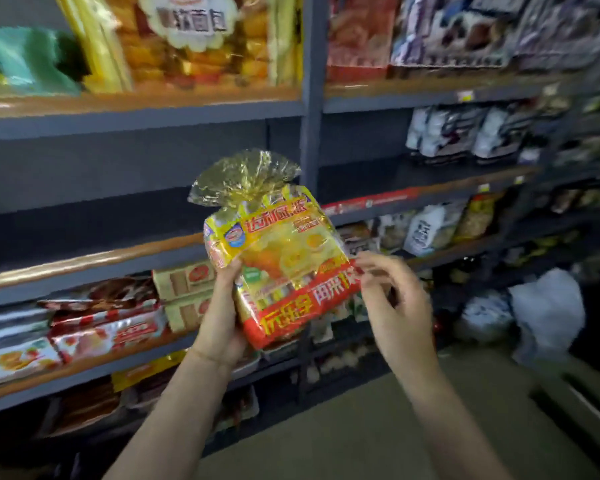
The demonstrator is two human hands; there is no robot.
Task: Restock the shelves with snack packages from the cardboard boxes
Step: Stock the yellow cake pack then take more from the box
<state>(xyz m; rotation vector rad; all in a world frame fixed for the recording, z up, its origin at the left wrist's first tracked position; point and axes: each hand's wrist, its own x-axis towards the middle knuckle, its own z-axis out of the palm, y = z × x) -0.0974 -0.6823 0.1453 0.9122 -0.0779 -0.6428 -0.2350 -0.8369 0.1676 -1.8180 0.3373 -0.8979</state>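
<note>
Both forearms reach up from below. Left hand [222, 320] grips the yellow snack bag [278, 258] from beneath, fingers closed on its lower left edge. Right hand [392, 296] pinches the bag's right edge, fingers curled. It stands upright before the grey shelves [146, 116], level with a bare tier.

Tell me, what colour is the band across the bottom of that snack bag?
Red band with yellow lettering, in the head view.

Shop aisle: grey metal shelving [312, 109] stocked with packaged snacks [451, 29], shelf-edge price tags [465, 95].
</note>
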